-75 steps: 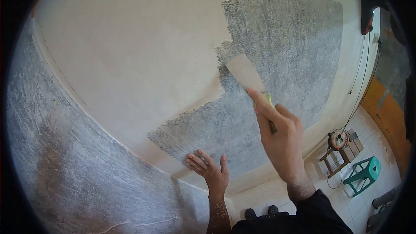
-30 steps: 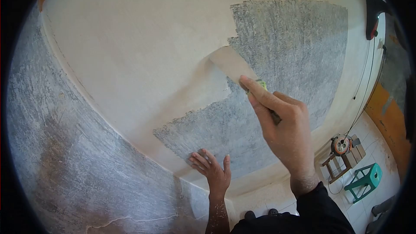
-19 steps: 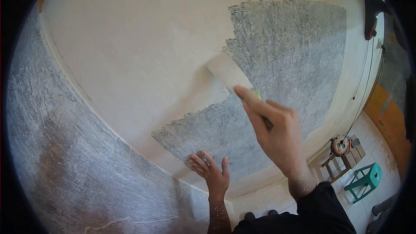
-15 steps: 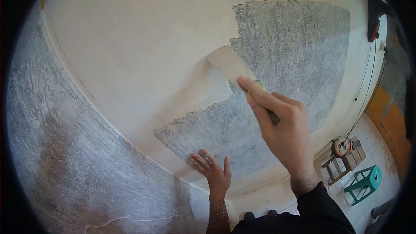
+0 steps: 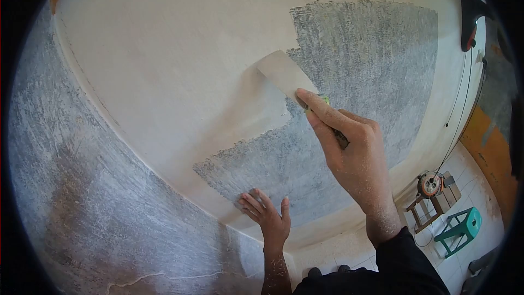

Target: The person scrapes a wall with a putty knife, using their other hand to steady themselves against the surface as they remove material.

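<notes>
My right hand [image 5: 349, 136] grips the handle of a wide scraper [image 5: 286, 74], with the index finger stretched along its blade. The blade's edge lies against the cream coating [image 5: 164, 60] on the wall, just left of the rough grey patch [image 5: 371, 60]. Pale dust speckles the hand and wrist. Lower down, my left hand [image 5: 267, 216] lies flat on the wall with its fingers spread, at the lower edge of the grey patch, and holds nothing.
At left is an adjoining mottled grey wall [image 5: 109, 202]. A cable reel [image 5: 430, 184] rests on a wooden stool [image 5: 445, 199], beside a green stool [image 5: 464, 229]. Cords [image 5: 464, 98] hang at right below a black and red object [image 5: 470, 19].
My right hand has moved slightly up and left with the scraper, whose blade reaches a little further over the cream coating. My left hand has stayed in place.
</notes>
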Demonstrator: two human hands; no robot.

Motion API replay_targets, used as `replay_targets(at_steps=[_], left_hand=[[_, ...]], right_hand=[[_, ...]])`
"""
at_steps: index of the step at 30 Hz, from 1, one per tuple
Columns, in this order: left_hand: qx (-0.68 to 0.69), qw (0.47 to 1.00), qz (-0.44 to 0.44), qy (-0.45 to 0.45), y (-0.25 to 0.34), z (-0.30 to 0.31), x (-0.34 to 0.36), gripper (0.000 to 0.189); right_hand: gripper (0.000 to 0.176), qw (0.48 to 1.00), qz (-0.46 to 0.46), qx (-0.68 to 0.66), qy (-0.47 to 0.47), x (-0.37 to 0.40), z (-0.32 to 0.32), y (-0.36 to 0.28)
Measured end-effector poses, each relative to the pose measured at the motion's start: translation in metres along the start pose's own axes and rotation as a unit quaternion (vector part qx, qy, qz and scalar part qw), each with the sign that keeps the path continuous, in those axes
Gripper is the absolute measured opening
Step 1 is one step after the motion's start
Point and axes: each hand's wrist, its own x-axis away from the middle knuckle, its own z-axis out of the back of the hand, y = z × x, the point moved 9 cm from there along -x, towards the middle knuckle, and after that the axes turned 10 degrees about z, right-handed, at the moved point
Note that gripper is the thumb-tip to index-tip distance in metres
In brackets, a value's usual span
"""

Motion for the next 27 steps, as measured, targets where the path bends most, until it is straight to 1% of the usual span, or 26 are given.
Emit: replay_targets(at_steps=[2,5,8,11,14,16,20,23,26,27], left_hand=[[0.0,1.0,-0.002,-0.006,0.0,0.001,0.001,0.09],[-0.001,1.0,0.0,-0.002,0.0,0.0,0.001,0.09],[0.0,1.0,0.01,-0.015,0.001,0.003,0.001,0.09],[-0.006,1.0,-0.001,-0.014,0.002,0.004,0.002,0.091],[-0.001,1.0,0.01,-0.022,0.001,0.003,0.001,0.091],[0.0,1.0,0.007,-0.019,0.004,0.003,-0.001,0.091],[0.003,1.0,0.0,-0.016,0.001,0.002,0.002,0.091],[0.0,1.0,-0.003,-0.021,-0.001,0.003,0.003,0.091],[0.0,1.0,0.004,-0.024,0.003,0.005,0.002,0.091],[0.002,1.0,0.0,-0.016,0.004,0.004,-0.001,0.091]], right_hand=[[0.032,1.0,0.011,0.019,-0.005,0.007,-0.001,0.005],[0.032,1.0,0.003,-0.018,0.008,0.006,0.0,0.009],[0.032,1.0,-0.009,0.003,-0.008,-0.002,0.007,-0.001],[0.033,0.999,-0.03,0.019,-0.006,0.019,-0.001,0.015],[0.034,1.0,-0.006,0.009,0.007,-0.003,0.015,0.0],[0.035,0.999,0.002,0.036,0.01,0.002,0.01,0.007],[0.035,0.998,-0.003,0.057,0.029,0.013,0.004,0.013],[0.034,0.999,-0.01,0.034,0.025,-0.002,0.018,-0.001],[0.034,0.998,-0.019,0.048,0.022,0.024,0.003,0.02],[0.034,0.998,0.009,0.05,0.043,0.011,0.007,0.015]])
